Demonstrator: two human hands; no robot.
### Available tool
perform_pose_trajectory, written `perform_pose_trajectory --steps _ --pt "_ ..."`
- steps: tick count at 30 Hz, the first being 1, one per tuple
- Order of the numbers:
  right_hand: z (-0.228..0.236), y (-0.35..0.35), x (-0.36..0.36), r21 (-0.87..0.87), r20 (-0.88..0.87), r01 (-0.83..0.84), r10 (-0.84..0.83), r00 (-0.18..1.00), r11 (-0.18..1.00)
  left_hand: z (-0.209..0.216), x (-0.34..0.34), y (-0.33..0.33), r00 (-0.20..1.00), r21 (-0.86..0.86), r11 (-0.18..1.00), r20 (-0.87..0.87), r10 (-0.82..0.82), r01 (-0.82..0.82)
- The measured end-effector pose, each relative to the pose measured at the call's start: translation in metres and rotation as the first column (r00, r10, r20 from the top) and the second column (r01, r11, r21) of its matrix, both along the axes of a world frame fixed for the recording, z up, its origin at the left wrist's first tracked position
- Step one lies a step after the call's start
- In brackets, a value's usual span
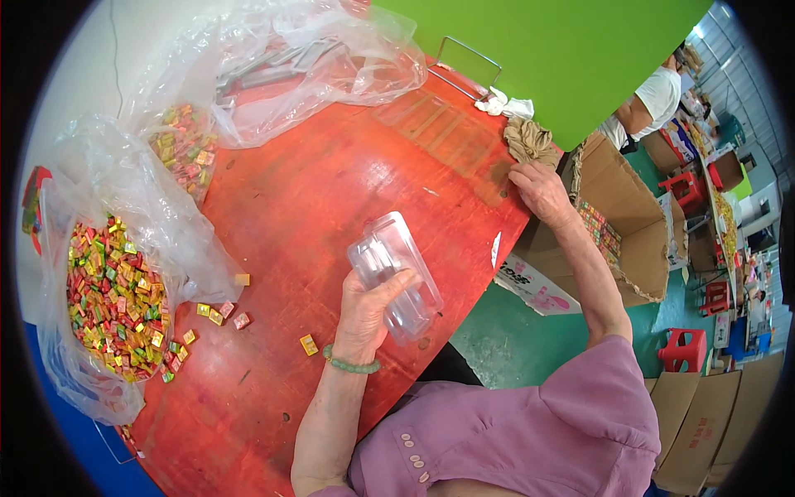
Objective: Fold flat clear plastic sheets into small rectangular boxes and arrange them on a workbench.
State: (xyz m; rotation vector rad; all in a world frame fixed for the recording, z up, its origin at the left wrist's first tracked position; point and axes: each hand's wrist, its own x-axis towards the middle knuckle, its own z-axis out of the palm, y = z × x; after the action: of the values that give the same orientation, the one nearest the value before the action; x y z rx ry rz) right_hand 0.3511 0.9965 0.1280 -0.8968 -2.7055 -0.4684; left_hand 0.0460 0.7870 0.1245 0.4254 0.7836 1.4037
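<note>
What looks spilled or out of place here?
Several small wrapped pieces lie loose on the red table, as if spilled from the open plastic bag heaped with similar ones; one yellow piece sits farthest off.

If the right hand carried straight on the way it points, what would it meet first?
Probably the crumpled brown bundle just ahead of the right hand; depth leaves it unclear whether they already touch.

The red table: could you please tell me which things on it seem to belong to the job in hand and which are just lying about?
Likely part of the job:
clear tray, held in the left hand
brown wad, by the right hand, contact unclear
wrapped pieces, bagged and loose

Apparently just lying about:
white wad
far clear plastic
</note>
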Motion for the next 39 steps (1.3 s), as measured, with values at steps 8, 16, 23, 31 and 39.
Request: perform_pose_trajectory --steps 8,16,23,31,39 --pt "0.000 0.014 -0.014 -0.019 0.011 0.060 -0.060 0.998 0.998 -0.001 0.000 0.002 1.000 0.000 1.000 0.012 -0.005 0.005" --pt "0.023 -0.002 -0.060 -0.335 -0.092 0.195 -0.238 0.967 0.922 -0.003 -0.002 0.000 0.999 -0.008 1.000 0.043 -0.015 0.015" --pt "-0.007 0.032 -0.087 -0.385 0.047 0.340 -0.350 0.936 0.858 -0.003 0.002 0.002 0.998 0.000 1.000 0.052 0.018 -0.018" --pt "0.006 0.031 -0.104 -0.326 0.064 0.359 -0.358 0.931 0.875 -0.006 0.000 0.004 0.996 -0.011 1.000 0.089 0.012 -0.011" --pt "0.002 0.095 -0.167 -0.433 -0.093 0.221 -0.287 0.954 0.874 -0.010 0.000 0.004 0.996 0.015 1.000 0.082 -0.016 0.015"
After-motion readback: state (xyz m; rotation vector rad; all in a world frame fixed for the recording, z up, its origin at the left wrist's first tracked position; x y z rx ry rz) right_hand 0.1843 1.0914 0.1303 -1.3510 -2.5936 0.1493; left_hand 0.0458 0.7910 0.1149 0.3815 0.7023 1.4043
